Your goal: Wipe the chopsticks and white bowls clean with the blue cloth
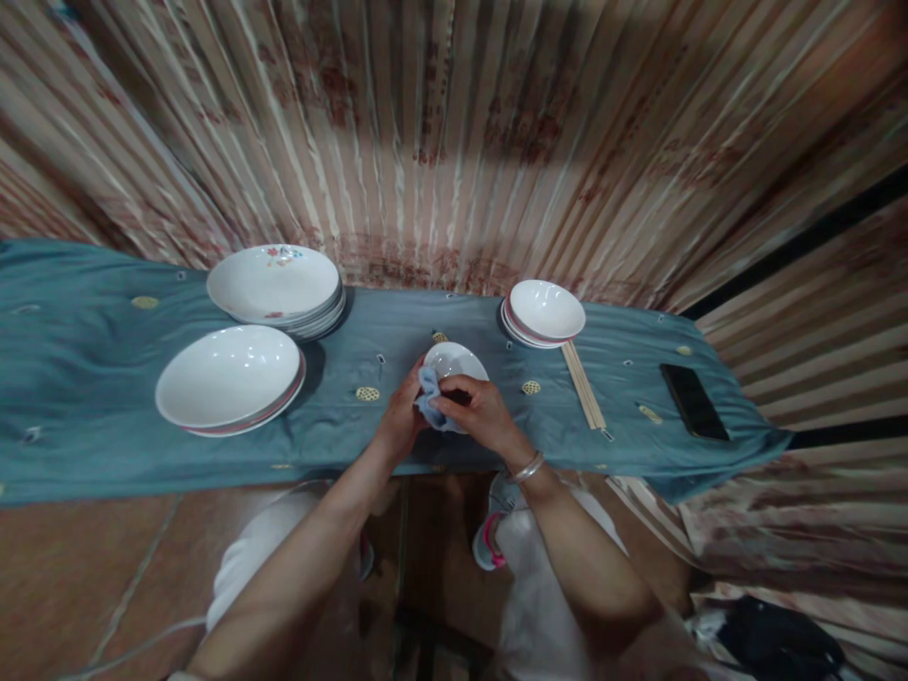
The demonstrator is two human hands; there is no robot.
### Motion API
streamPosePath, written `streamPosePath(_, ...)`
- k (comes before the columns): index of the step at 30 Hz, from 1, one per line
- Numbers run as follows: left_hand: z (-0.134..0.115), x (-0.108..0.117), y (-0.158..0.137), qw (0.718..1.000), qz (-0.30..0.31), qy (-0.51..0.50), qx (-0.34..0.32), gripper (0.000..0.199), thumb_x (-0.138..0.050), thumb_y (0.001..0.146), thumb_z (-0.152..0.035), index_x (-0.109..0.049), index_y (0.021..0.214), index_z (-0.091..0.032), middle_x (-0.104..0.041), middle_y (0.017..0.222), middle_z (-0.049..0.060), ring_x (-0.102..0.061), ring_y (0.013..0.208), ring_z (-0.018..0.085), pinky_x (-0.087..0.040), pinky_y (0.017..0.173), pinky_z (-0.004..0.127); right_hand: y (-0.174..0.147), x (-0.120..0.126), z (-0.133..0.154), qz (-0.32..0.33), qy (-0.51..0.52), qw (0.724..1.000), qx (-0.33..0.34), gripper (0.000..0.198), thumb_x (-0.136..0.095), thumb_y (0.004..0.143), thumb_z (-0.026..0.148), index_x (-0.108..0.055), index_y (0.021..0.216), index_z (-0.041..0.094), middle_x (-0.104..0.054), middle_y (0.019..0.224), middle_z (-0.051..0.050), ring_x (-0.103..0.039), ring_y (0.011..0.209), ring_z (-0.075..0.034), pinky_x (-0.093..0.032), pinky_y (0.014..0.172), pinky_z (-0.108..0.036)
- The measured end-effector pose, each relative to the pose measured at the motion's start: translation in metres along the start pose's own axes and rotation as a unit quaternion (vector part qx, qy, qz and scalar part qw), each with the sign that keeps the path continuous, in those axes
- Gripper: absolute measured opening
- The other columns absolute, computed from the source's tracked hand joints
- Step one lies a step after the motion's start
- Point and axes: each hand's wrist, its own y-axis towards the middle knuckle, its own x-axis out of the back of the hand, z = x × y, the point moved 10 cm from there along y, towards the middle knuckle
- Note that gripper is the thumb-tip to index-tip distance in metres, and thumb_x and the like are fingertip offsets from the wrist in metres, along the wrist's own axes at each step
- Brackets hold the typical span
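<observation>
White bowl (462,357) is between both hands, close to the near edge of the tablecloth (397,326); whether its base touches down cannot be told. Left hand (401,416): curled, gripping the bowl's left side. Right hand (482,414): fingers pinched on a blue cloth (430,402) against the bowl. To the right: small stacked bowls (546,312), chopsticks (583,388), black phone (693,402). To the left: large bowls (231,378), stacked dishes (276,284) behind.
</observation>
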Motion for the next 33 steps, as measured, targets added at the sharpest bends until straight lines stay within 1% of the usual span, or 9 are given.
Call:
streamPosePath(4,0.008,-0.002,-0.001,0.999,0.001,-0.005,0.042,0.06,-0.05,0.085,-0.059,-0.058,0.128,-0.018,-0.068,0.112,0.01,-0.065,0.097,0.025,-0.057,0.068,0.032,0.012,0.007,0.003,-0.06,-0.02,0.998,0.005,0.023,-0.066,0.077,0.04,-0.069,0.079,0.018,-0.071,0.08,-0.002,-0.063,0.074,-0.015,-0.046,0.072,-0.026)
streamPosePath(6,0.008,-0.005,-0.002,0.999,0.013,-0.003,0.042,0.062,-0.048,0.086,-0.06,-0.055,0.132,-0.02,-0.066,0.119,0.011,-0.062,0.105,0.028,-0.058,0.074,0.036,0.017,0.013,0.005,-0.094,-0.04,0.995,-0.003,0.025,-0.065,0.078,0.043,-0.069,0.074,0.018,-0.068,0.073,-0.001,-0.061,0.068,-0.015,-0.044,0.066,-0.025)
streamPosePath(9,0.003,-0.009,-0.003,0.999,0.033,0.018,0.012,0.063,-0.057,0.082,-0.056,-0.051,0.137,-0.026,-0.06,0.131,0.008,-0.057,0.114,0.03,-0.058,0.076,0.038,0.023,0.023,0.009,-0.131,-0.081,0.988,-0.004,0.03,-0.062,0.081,0.044,-0.067,0.069,0.018,-0.066,0.067,0.0,-0.058,0.062,-0.013,-0.041,0.061,-0.024)
streamPosePath(12,-0.001,-0.012,-0.005,0.997,0.053,0.053,-0.007,0.07,-0.073,0.072,-0.044,-0.05,0.137,-0.031,-0.057,0.135,0.005,-0.056,0.116,0.032,-0.058,0.075,0.037,0.028,0.03,0.013,-0.15,-0.134,0.98,-0.001,0.029,-0.06,0.084,0.043,-0.067,0.071,0.019,-0.067,0.071,-0.001,-0.059,0.064,-0.014,-0.041,0.062,-0.024)
streamPosePath(17,-0.003,-0.014,-0.008,0.996,0.064,0.056,-0.001,0.075,-0.076,0.068,-0.034,-0.049,0.138,-0.031,-0.055,0.138,0.005,-0.054,0.118,0.032,-0.057,0.077,0.039,0.032,0.041,0.009,-0.166,-0.251,0.954,0.009,0.023,-0.056,0.088,0.036,-0.066,0.078,0.018,-0.068,0.08,-0.004,-0.062,0.074,-0.016,-0.044,0.071,-0.026)
streamPosePath(21,-0.003,-0.014,-0.008,0.997,0.059,0.05,0.005,0.077,-0.077,0.067,-0.032,-0.049,0.138,-0.03,-0.059,0.133,0.006,-0.055,0.116,0.032,-0.057,0.078,0.04,0.029,0.039,0.003,-0.138,-0.345,0.928,0.028,0.014,-0.053,0.09,0.025,-0.064,0.088,0.015,-0.068,0.091,-0.009,-0.061,0.087,-0.021,-0.046,0.081,-0.03)
streamPosePath(25,-0.003,-0.013,-0.008,0.997,0.05,0.049,0.009,0.077,-0.078,0.065,-0.031,-0.051,0.137,-0.029,-0.059,0.131,0.006,-0.056,0.113,0.031,-0.058,0.076,0.038,0.019,0.032,-0.001,-0.089,-0.42,0.903,0.033,0.016,-0.049,0.09,0.017,-0.062,0.098,0.015,-0.066,0.108,-0.013,-0.058,0.103,-0.023,-0.044,0.093,-0.034)
streamPosePath(29,-0.005,-0.013,-0.009,0.998,0.046,0.051,0.009,0.076,-0.078,0.064,-0.032,-0.052,0.135,-0.028,-0.061,0.129,0.006,-0.058,0.109,0.029,-0.058,0.074,0.036,0.01,0.024,-0.01,-0.011,-0.471,0.882,0.007,0.021,-0.047,0.085,0.009,-0.063,0.098,0.015,-0.066,0.109,-0.013,-0.058,0.104,-0.023,-0.042,0.095,-0.034)
streamPosePath(33,-0.005,-0.013,-0.009,0.998,0.039,0.051,0.009,0.074,-0.077,0.066,-0.032,-0.053,0.135,-0.029,-0.061,0.129,0.006,-0.061,0.104,0.028,-0.058,0.068,0.033,-0.001,0.019,-0.024,0.059,-0.474,0.878,-0.025,0.025,-0.045,0.082,0.008,-0.065,0.097,0.014,-0.067,0.102,-0.013,-0.06,0.098,-0.023,-0.044,0.088,-0.031)
